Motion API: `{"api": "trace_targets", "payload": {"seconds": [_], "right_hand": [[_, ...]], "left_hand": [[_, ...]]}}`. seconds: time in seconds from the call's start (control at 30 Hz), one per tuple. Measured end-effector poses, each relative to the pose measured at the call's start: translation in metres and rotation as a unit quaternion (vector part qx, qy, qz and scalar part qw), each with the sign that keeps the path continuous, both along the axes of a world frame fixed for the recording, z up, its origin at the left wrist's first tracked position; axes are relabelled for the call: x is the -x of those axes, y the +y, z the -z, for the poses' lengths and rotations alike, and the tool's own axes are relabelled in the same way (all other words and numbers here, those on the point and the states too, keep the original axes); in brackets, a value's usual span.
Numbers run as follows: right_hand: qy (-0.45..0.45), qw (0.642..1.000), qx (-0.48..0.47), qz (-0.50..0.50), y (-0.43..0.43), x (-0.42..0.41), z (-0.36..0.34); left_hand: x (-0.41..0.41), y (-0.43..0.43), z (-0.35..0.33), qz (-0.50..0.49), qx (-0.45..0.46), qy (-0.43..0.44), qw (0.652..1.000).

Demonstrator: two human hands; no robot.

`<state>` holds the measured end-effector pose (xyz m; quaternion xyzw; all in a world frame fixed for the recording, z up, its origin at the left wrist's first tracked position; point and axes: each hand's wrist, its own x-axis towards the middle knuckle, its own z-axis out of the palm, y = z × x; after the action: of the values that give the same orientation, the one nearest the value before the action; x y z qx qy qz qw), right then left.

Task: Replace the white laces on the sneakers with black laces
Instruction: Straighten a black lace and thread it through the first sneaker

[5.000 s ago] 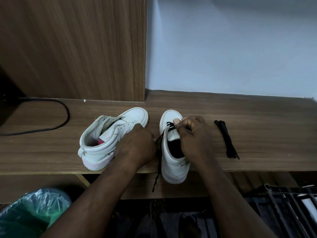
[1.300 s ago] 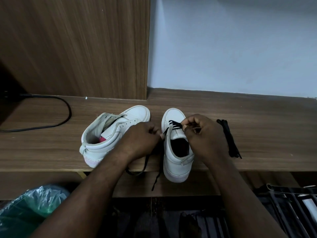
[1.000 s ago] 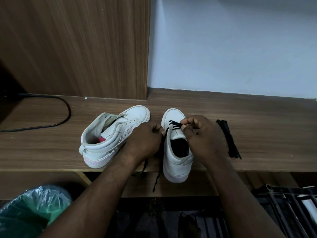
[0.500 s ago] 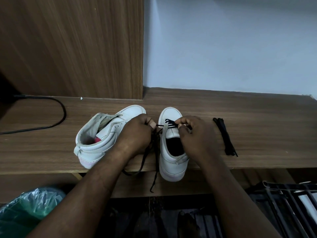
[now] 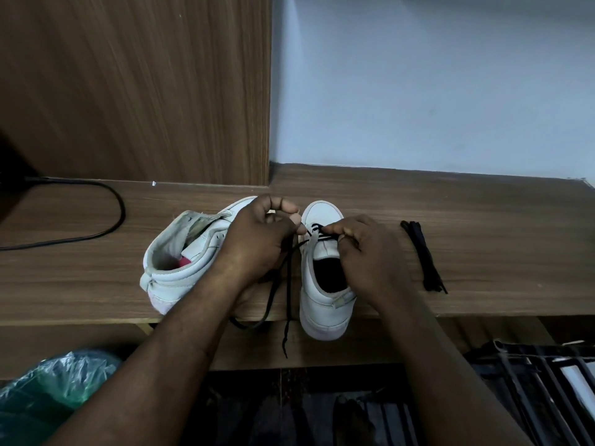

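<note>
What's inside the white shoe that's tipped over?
Inside the tipped sneaker, a bit of something pink peeks out. What it is cannot be told; the left hand and the shoe's upper cover the rest.

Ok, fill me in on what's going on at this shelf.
A person is threading a black lace into the upright sneaker on the wooden shelf. The left hand pinches one strand beside the toe, and the right hand pinches the lace at the eyelets. Only the front eyelets are laced, and loose ends hang over the shelf edge. The other sneaker leans alongside and shows no lace. A spare black lace lies bundled to the right.
</note>
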<state>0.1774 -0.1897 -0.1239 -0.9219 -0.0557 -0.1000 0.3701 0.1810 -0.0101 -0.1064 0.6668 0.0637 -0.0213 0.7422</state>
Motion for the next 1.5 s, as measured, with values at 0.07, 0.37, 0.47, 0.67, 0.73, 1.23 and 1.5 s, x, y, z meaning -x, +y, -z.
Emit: {"api": "trace_targets", "payload": {"seconds": [0.07,0.37,0.47,0.67,0.73,1.23,1.5], "right_hand": [[0.002,1.0,0.009,0.008,0.0,0.0,-0.001],[-0.102,0.993,-0.056,-0.016,0.015,0.005,-0.014],[-0.134,0.988,-0.068,-0.033,0.025,0.005,-0.016],[-0.106,0.914,-0.386,0.071,0.016,0.007,-0.025],[-0.098,0.847,-0.507,0.127,0.005,0.003,-0.03],[-0.012,0.73,-0.649,0.213,-0.027,0.003,-0.03],[-0.026,0.717,-0.665,0.209,-0.044,0.009,-0.034]], "left_hand": [[0.002,-0.001,-0.004,-0.002,0.037,0.001,0.999],[0.01,-0.002,-0.026,0.033,0.065,-0.107,0.992],[0.015,-0.007,-0.028,0.053,0.065,-0.143,0.986],[0.008,0.003,-0.024,0.0,0.157,-0.13,0.979],[0.003,0.003,-0.017,-0.053,0.041,-0.134,0.989],[0.003,-0.035,0.009,-0.033,-0.371,-0.16,0.914],[-0.005,-0.05,0.015,0.01,-0.313,-0.146,0.939]]}}
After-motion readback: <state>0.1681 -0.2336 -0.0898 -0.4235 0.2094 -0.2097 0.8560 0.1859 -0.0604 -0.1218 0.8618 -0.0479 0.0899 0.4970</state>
